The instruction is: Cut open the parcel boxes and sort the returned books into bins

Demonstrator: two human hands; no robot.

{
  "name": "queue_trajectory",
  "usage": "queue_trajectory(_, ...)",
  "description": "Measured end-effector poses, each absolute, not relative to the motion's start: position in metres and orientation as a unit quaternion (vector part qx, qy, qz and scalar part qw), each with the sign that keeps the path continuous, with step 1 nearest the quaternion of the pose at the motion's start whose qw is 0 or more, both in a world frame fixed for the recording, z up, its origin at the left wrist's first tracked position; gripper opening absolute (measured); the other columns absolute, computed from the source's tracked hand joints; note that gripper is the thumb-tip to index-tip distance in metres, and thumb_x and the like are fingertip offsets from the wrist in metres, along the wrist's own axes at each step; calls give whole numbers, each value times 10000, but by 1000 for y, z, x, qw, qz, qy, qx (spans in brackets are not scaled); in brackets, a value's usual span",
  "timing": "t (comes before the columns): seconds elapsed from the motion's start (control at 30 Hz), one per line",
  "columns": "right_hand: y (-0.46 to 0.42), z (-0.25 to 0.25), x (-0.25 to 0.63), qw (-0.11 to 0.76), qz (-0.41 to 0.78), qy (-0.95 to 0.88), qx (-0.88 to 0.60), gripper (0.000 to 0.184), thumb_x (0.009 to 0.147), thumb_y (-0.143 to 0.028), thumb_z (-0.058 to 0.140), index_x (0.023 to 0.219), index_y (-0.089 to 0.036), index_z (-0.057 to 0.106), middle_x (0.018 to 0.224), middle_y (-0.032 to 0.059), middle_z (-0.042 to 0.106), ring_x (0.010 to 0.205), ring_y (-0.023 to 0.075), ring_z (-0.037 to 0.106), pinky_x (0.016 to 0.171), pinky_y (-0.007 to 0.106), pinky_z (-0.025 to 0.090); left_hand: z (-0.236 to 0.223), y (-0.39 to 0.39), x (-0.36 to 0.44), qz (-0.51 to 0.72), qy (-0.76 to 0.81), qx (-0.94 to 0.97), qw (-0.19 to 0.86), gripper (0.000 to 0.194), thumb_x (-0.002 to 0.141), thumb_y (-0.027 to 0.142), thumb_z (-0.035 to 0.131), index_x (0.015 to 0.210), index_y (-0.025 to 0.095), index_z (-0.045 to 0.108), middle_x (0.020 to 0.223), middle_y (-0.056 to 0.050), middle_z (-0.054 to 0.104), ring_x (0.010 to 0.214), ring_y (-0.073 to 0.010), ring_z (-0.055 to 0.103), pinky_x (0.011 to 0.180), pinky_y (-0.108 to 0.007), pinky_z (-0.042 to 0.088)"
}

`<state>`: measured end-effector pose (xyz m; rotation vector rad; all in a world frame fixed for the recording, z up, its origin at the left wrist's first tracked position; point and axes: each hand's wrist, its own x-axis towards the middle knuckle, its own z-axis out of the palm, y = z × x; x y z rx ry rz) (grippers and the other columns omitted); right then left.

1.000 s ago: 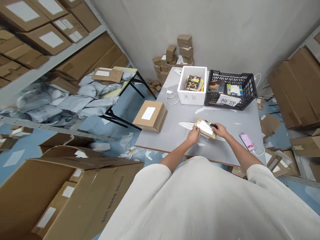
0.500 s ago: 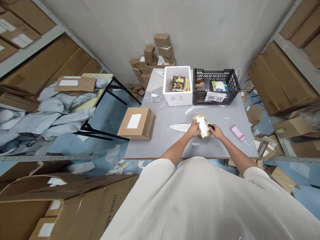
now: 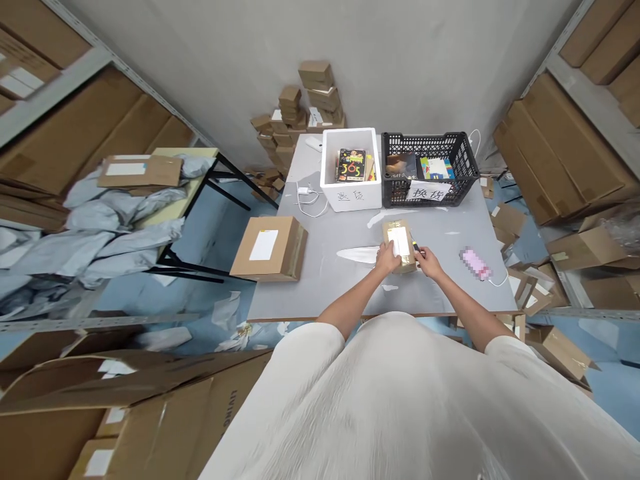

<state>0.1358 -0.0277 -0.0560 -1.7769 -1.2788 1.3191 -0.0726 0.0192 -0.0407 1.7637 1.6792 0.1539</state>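
Observation:
A small brown parcel (image 3: 399,240) with a white label lies on the grey table (image 3: 345,280) in front of me. My left hand (image 3: 387,257) grips its near left corner, fingers closed on it. My right hand (image 3: 425,260) is closed on a small yellow and black tool (image 3: 415,247) whose tip rests against the parcel's right side. A strip of white paper (image 3: 357,254) lies just left of the parcel.
A white foam box (image 3: 351,193) of books and a black plastic crate (image 3: 427,170) stand at the table's back. A larger cardboard box (image 3: 269,248) sits at the left edge, a pink item (image 3: 475,263) at the right. Cartons and grey mail bags crowd the floor and shelves.
The parcel has been turned from slanted to lengthwise away from me. Both hands stayed on it. My head has swung right and centred on the table.

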Motion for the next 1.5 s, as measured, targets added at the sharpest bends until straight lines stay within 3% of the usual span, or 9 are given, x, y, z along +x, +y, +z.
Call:
queue_trajectory(0.23,-43,-62,95,317,578,-404,-634,398,983,-622,683,1143,-277,566,1075,65,817,1024,251,818,859,368,655,-21,34,-88,34,622,724,296,595,993,391,598,1576,272,575,1684,-132,505,1477,-372,560,1243,-480,430)
queue_trajectory(0.33,-44,-65,94,315,559,-429,-636,367,998,-591,658,1173,-282,565,1172,74,803,1049,251,810,887,393,652,-19,30,-87,8,638,718,278,662,1015,551,590,1603,257,514,1697,-170,477,1544,-403,468,1257,-531,382)
queue_trajectory(0.43,-33,-64,110,314,506,-446,-669,353,988,-569,639,1183,-284,567,1243,76,769,1060,251,790,923,426,640,-18,22,-84,-5,638,729,247,833,948,649,699,1637,261,436,1783,-181,345,1625,-420,328,1302,-555,292)
queue_trajectory(0.63,-14,-59,144,304,439,-450,-716,414,964,-623,594,1174,-267,594,1252,92,763,1169,271,721,1010,438,591,-17,13,-81,-32,599,771,215,747,953,303,730,1619,244,396,1622,-188,471,1524,-366,429,1262,-500,297)
queue_trajectory(0.73,-14,-57,146,315,434,-451,-713,459,944,-667,610,1147,-255,610,1193,94,775,1144,278,720,1022,432,578,-15,15,-89,-59,565,790,229,795,880,241,790,1581,242,415,1583,-193,488,1506,-384,461,1234,-509,317)
queue_trajectory(1.0,-26,-48,129,316,546,-391,-671,325,997,-572,678,1036,-268,570,1081,90,817,999,239,794,874,362,633,-12,21,-129,-65,490,835,241,745,756,106,818,1417,285,524,1532,-160,543,1486,-383,492,1239,-554,317)
queue_trajectory(1.23,-44,-40,128,295,607,-370,-639,345,994,-583,725,1036,-255,630,1036,92,842,939,248,828,844,361,668,-17,1,-116,-37,435,869,235,597,841,281,867,1370,261,591,1466,-148,579,1409,-380,529,1213,-512,360)
queue_trajectory(1.37,-48,-36,143,280,583,-398,-651,321,1018,-549,676,1025,-230,713,1095,92,832,878,216,796,717,296,646,-17,-3,-99,-28,440,866,235,551,898,329,843,1384,236,600,1447,-165,603,1387,-384,548,1185,-502,370)
queue_trajectory(1.5,-48,-29,170,239,536,-446,-676,296,1021,-504,668,1015,-213,724,970,76,813,718,173,719,591,257,581,-18,-1,-93,-43,444,861,243,555,880,333,872,1349,221,598,1415,-162,642,1391,-377,566,1190,-508,360)
